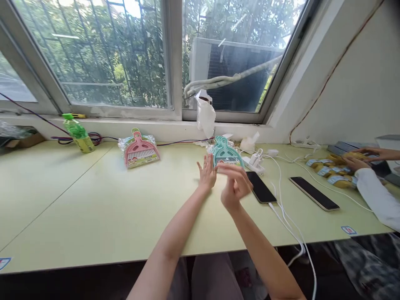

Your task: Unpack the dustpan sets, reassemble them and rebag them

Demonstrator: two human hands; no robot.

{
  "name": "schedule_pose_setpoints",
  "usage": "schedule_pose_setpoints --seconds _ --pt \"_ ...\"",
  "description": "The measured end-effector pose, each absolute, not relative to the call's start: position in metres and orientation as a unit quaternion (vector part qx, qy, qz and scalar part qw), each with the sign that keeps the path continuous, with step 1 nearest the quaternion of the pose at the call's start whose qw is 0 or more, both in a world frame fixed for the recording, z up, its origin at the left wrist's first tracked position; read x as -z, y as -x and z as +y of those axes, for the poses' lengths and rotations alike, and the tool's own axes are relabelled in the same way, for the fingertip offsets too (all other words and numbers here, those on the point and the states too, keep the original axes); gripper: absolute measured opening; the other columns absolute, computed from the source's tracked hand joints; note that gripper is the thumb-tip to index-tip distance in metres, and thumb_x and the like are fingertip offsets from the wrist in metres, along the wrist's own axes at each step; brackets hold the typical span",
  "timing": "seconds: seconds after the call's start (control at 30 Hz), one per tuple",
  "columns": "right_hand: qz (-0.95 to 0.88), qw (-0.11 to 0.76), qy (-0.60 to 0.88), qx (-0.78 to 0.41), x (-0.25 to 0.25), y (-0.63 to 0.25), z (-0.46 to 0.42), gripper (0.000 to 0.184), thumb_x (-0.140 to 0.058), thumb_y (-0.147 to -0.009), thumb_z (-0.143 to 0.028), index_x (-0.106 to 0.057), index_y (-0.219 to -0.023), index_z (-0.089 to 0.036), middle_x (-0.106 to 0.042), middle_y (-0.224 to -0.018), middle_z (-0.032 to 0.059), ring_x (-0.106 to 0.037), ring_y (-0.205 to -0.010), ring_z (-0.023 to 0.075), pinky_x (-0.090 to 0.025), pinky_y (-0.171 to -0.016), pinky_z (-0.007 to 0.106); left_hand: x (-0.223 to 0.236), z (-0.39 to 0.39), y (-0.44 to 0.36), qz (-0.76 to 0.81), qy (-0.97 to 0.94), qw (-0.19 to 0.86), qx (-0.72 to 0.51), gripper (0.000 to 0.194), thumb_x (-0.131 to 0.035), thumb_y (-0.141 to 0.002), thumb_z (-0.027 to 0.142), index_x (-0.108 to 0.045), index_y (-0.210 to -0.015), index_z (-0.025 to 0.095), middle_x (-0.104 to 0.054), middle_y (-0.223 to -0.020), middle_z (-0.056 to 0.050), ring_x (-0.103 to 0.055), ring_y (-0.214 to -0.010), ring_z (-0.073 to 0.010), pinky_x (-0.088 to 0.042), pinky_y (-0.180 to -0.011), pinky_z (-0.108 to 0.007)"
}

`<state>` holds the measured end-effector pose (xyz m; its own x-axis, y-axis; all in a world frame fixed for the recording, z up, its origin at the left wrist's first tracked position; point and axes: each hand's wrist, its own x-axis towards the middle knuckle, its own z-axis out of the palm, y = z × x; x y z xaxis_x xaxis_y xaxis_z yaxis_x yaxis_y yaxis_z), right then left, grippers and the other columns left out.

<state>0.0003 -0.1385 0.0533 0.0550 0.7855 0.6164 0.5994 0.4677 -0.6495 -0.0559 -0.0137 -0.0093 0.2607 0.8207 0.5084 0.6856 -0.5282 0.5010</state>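
A stack of teal mini dustpan and brush sets (222, 146) in clear wrap lies towards the back of the table. My left hand (207, 173) is at the near left edge of the stack, fingers spread and apart; whether it touches the wrap I cannot tell. My right hand (236, 185) hovers in front of the same stack, slightly blurred, its fingers bent and pointing left with nothing visible in them. It covers the lower part of the teal sets. Further left lie pink dustpan and brush sets (141, 151), wrapped, with a green one behind.
A green-capped bottle (79, 135) stands tilted at the back left. On the right are a charging phone (261, 188), a power strip (252, 164), white cables (283, 208) and a second phone (313, 193). A co-worker's hands (359, 160) handle yellow-brown bundles (333, 171).
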Motion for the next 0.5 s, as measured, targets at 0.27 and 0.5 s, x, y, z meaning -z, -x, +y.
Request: schedule_pose_setpoints --seconds 0.27,0.5 --pt "-0.468 0.582 0.661 0.08 0.007 -0.031 -0.056 0.041 -0.036 -0.07 -0.006 -0.057 -0.103 -0.017 -0.056 -0.119 0.014 -0.046 -0.118 0.0273 -0.036 -0.099 0.047 0.005 0.029 0.127 0.691 -0.545 0.081 -0.468 0.062 -0.02 -0.098 0.038 -0.005 -0.153 0.012 -0.018 -0.158 -0.012 -0.005 -0.148 -0.02 0.001 -0.118 -0.048" --pt "-0.366 0.564 0.739 -0.049 0.031 -0.044 -0.039 0.035 -0.036 -0.066 -0.004 -0.048 -0.094 -0.02 -0.056 -0.101 0.0119 -0.052 -0.101 0.0265 -0.042 -0.087 0.04 -0.006 0.051 0.28 0.767 -0.399 0.013 -0.502 0.063 -0.039 -0.092 0.023 -0.018 -0.148 0.001 -0.014 -0.157 -0.022 -0.007 -0.147 -0.0305 -0.003 -0.116 -0.055"
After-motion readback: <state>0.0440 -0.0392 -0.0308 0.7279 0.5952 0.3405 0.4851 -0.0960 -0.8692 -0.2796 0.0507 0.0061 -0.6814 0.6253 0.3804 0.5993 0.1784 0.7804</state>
